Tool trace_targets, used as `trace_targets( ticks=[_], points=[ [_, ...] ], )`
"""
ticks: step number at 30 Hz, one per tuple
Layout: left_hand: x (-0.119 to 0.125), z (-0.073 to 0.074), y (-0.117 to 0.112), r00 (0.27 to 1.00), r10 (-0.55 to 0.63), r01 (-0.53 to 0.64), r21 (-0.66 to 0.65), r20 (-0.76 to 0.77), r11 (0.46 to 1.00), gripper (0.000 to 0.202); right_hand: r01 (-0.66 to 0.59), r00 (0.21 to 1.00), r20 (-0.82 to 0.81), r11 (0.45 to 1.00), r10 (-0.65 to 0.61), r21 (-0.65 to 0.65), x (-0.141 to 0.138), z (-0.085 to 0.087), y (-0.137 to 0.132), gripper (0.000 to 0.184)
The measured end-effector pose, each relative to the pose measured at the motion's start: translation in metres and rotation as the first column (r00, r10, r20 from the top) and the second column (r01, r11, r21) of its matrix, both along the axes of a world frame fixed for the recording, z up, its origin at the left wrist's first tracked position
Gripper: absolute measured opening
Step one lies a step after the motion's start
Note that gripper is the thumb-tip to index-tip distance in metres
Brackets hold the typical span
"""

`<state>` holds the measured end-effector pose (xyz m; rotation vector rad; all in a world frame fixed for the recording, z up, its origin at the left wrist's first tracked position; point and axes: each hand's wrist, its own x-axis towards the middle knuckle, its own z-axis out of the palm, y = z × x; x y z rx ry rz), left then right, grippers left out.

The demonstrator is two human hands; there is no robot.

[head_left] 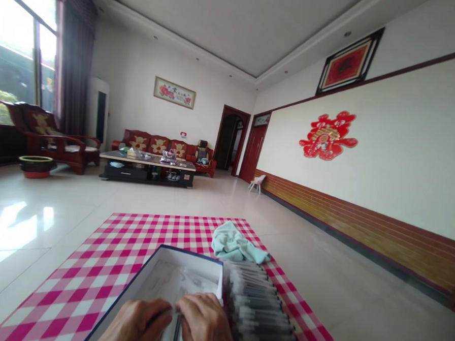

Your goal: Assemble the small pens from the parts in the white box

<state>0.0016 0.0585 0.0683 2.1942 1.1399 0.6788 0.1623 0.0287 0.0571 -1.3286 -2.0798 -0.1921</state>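
Over an open white box [129, 295] with a dark blue rim, my two hands meet at the bottom of the view. My left hand [137, 322] is closed, thumb and forefinger pinched near the top of a thin dark pen [176, 333]. From the other side, my right hand [205, 321] curls its fingers over the same upright pen. Blur hides the exact contact at the fingertips. Clear plastic-looking material lies inside the box. Directly right of the box is a long heap of pens [262, 309], dark-bodied with translucent ends, lying side by side.
A pink-and-white checked cloth [80, 280] covers the table. A crumpled mint-green cloth [237, 242] lies beyond the pens. Farther off stand a low coffee table [148, 158], a wooden sofa [158, 142], an armchair [54, 136], a pot [36, 166] and a small chair [257, 183].
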Motion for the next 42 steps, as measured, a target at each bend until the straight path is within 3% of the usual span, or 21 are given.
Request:
trace_targets(
  ticks=[5,8,10,12,14,16,20,24,26,27,28,30,32,34,36,37,39,42],
  points=[
    [-0.002,0.0,0.002,0.999,0.019,-0.017,-0.04,0.042,0.999,0.027,-0.031,0.993,-0.119,0.993,0.017,-0.117,0.003,0.007,-0.001,0.019],
    [-0.003,-0.009,0.008,0.975,0.115,-0.102,-0.076,0.189,0.992,0.043,-0.137,0.904,-0.427,0.961,0.022,-0.239,0.003,0.014,0.004,0.023],
    [-0.003,-0.013,0.012,0.945,0.182,-0.16,-0.101,0.271,0.982,0.053,-0.229,0.704,-0.707,0.919,-0.07,-0.32,0.002,0.017,0.009,0.015],
    [-0.003,-0.012,0.013,0.941,0.209,-0.184,-0.117,0.267,0.976,0.052,-0.349,0.398,-0.895,0.868,-0.203,-0.352,-0.001,0.017,0.016,0.015],
    [-0.001,-0.004,0.008,0.966,0.194,-0.171,-0.14,0.169,0.975,0.04,-0.457,0.097,-0.948,0.833,-0.302,-0.312,-0.005,0.016,0.021,0.026],
    [0.002,0.007,0.001,0.992,0.115,-0.107,-0.131,0.055,0.986,0.025,-0.518,-0.117,-0.934,0.823,-0.339,-0.234,-0.009,0.013,0.024,0.035],
    [0.007,0.02,-0.011,0.998,0.054,-0.057,-0.138,-0.021,0.989,0.02,-0.539,-0.306,-0.889,0.832,-0.341,-0.133,-0.015,0.011,0.025,0.039],
    [0.009,0.017,-0.01,0.997,0.076,-0.076,-0.13,-0.002,0.989,0.024,-0.521,-0.375,-0.876,0.851,-0.303,-0.071,-0.016,0.009,0.025,0.039],
    [0.008,0.014,-0.007,0.994,0.107,-0.105,-0.1,0.013,0.989,0.026,-0.532,-0.324,-0.893,0.841,-0.312,-0.101,-0.012,0.006,0.023,0.04],
    [0.007,0.013,-0.006,0.993,0.117,-0.115,-0.082,0.012,0.99,0.026,-0.548,-0.246,-0.91,0.822,-0.335,-0.154,-0.01,0.004,0.022,0.039],
    [0.007,0.012,-0.005,0.992,0.125,-0.125,-0.062,0.008,0.99,0.026,-0.559,-0.122,-0.925,0.795,-0.359,-0.235,-0.006,0.001,0.02,0.038],
    [0.005,0.008,-0.003,0.987,0.163,-0.163,-0.028,0.011,0.986,0.026,-0.496,0.23,-0.912,0.765,-0.341,-0.411,0.001,-0.005,0.016,0.032],
    [0.004,0.004,-0.002,0.979,0.204,-0.204,-0.01,0.02,0.979,0.026,-0.314,0.574,-0.797,0.848,-0.188,-0.427,0.007,-0.011,0.012,0.022],
    [0.005,0.0,-0.001,0.976,0.218,-0.218,0.008,0.012,0.976,0.023,-0.188,0.804,-0.594,0.96,0.03,-0.206,0.01,-0.014,0.01,0.011],
    [0.006,0.0,-0.001,0.983,0.182,-0.182,0.015,-0.005,0.983,0.022,-0.182,0.925,-0.338,0.983,0.176,0.013,0.008,-0.014,0.011,0.024],
    [0.006,0.001,-0.002,0.989,0.149,-0.149,0.006,-0.015,0.989,0.023,-0.198,0.953,-0.219,0.978,0.207,0.063,0.007,-0.013,0.012,0.03],
    [0.007,0.006,-0.003,0.997,0.067,-0.068,-0.04,-0.025,0.997,0.024,-0.199,0.978,-0.05,0.978,0.201,0.057,0.003,-0.009,0.013,0.031],
    [0.009,0.01,-0.005,0.999,0.025,-0.027,-0.079,-0.025,0.997,0.023,-0.161,0.985,0.061,0.987,0.161,-0.019,-0.001,-0.001,0.01,0.022]
  ],
)
